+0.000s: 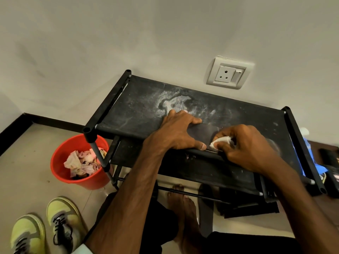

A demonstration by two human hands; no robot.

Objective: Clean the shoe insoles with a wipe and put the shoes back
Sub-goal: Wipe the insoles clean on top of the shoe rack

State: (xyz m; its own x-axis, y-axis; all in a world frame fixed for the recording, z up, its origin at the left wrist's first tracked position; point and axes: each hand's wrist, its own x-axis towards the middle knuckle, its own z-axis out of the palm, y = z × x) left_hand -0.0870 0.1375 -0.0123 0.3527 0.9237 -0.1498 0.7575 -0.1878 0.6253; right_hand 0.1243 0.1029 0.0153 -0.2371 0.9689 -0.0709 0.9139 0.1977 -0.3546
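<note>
Insole (pixel 203 133), on the shoe rack (pixel 139 114), was pinned by the spread left hand (pixel 176 131), a wipe (pixel 220 142) being pinched against it by the right hand (pixel 245 145); wiping was judged underway, further strokes required.

shelf (pixel 132 114): matt dusty cloth | bucket (pixel 80 182): smooth glossy plastic

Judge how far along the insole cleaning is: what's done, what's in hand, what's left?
Done: crumpled wipes lie in the bucket, suggesting some wiping is finished. In hand: the left hand presses an insole flat on the rack while the right hand pinches a wipe against it. Left: both shoes stand on the floor, not back on the rack.
</note>
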